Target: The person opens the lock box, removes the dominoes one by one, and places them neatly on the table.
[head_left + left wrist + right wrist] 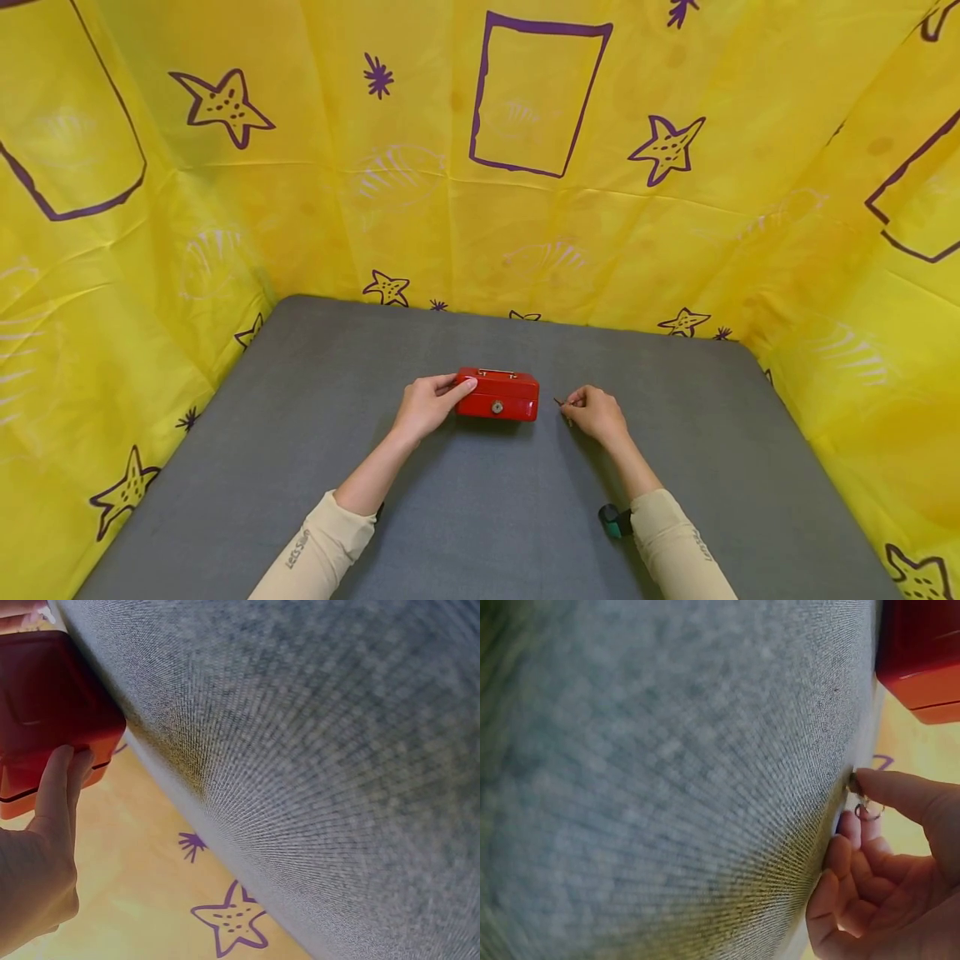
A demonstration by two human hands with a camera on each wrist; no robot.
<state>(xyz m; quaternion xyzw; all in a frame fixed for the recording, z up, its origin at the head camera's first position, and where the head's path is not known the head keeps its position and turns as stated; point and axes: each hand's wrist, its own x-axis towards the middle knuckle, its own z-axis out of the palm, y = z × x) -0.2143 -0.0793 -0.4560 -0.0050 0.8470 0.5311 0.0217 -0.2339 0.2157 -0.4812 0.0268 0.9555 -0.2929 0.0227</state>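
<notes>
Clock directions take 12 as the table's far edge. A small red metal cash box [497, 395] sits near the middle of the head view, over the grey cloth-covered table [465, 517]. Its lid is down, a thin metal carrying handle [497, 372] lies along the top at 12 o'clock, and a round silver-coloured lock [497, 407] shows on the front face, toward 6 o'clock.

The left hand [427, 406] is at the box's 9 o'clock end and grips it there, with the thumb on the front and the fingers round the back. In the left wrist view, two fingers lie extended together against the red side, and the dark seam between lid and base runs past their tips.

The right hand [596, 412] is near the box, apart from it, between 3 and 4 o'clock. Its thumb and forefinger pinch a small metal piece with a thin ring, probably a key [853, 782] on its key ring [867, 813], though the right wrist view is too soft to be certain. The other fingers curl in toward the palm.

Both forearms reach in from 6 o'clock in cream sleeves [318, 533]; a black and green band [617, 522] circles the right wrist. Yellow printed cloth [540, 217] hangs from 9 o'clock through 12 to 3, with purple starfish outlines.
</notes>
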